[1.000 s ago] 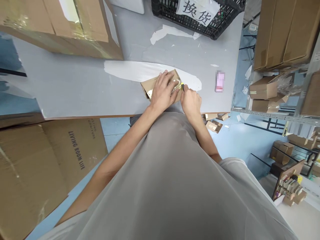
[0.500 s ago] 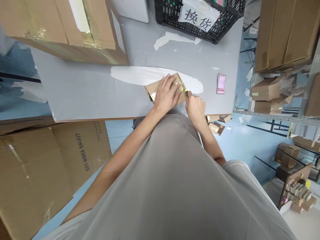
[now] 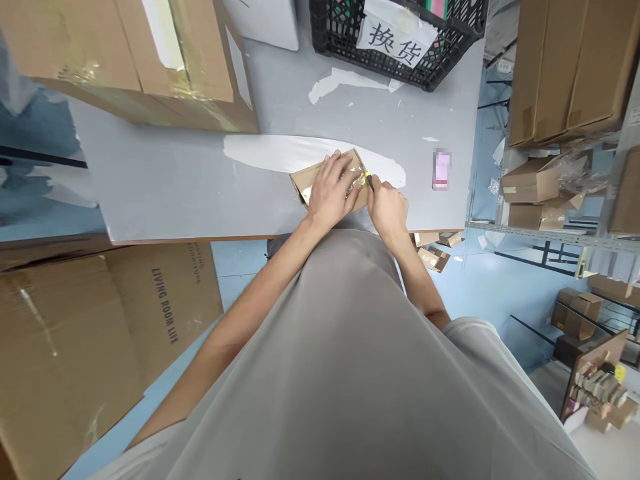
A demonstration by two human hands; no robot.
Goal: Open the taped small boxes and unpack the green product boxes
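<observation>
A small cardboard box (image 3: 313, 175) with shiny clear tape lies at a slant near the table's front edge. Across its top rests my left hand (image 3: 331, 187), fingers stretched and spread, pressing it down and covering much of it. My right hand (image 3: 389, 208) is closed around a yellow-and-black utility knife (image 3: 369, 180), whose tip meets the box's right end by the tape. The blade itself is too small to make out.
On the grey table (image 3: 175, 187) stand a large taped carton (image 3: 180, 100) and a black plastic crate (image 3: 325, 40) with a paper sign. A pink item (image 3: 441, 170) lies at right. Torn white patches (image 3: 270, 152) mark the surface. Shelves with cartons (image 3: 530, 180) stand at right.
My right hand and the utility knife have shifted slightly left along the box's end. My left hand and the box have stayed in place.
</observation>
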